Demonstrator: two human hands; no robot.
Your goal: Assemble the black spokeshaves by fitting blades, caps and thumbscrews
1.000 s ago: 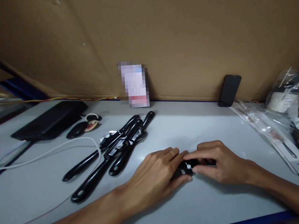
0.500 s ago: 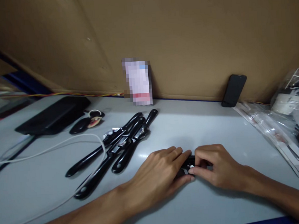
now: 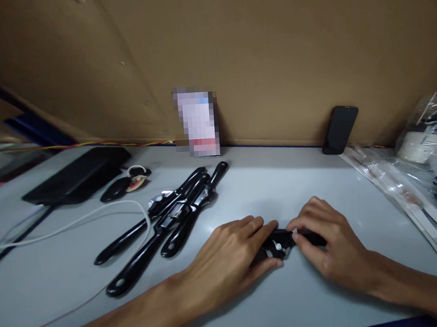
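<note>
A black spokeshave point(image 3: 281, 246) with a silver screw at its middle lies on the table under my two hands. My left hand point(image 3: 241, 241) is closed over its left handle, holding it down, and hides most of that end. With thumb and index finger, my right hand point(image 3: 324, 236) pinches at the right side of the tool's body, where the black handle runs beneath the fingers. Whether a small part sits in that pinch cannot be made out. Left of my hands, several more black spokeshaves point(image 3: 180, 212) with shiny metal middles lie in an overlapping group.
A white cable point(image 3: 95, 210) crosses the table and the spokeshave pile. Behind are a black case-like object point(image 3: 76, 174), a black mouse-shaped item point(image 3: 116, 188), a blurred card point(image 3: 201, 122) and a leaning phone point(image 3: 340, 130). Packaged tools point(image 3: 401, 192) lie right against the cardboard wall point(image 3: 271, 56).
My right hand has shifted right and slightly up along the spokeshave, uncovering its middle and screw. My left hand stays in place on the handle. The view has tilted slightly.
</note>
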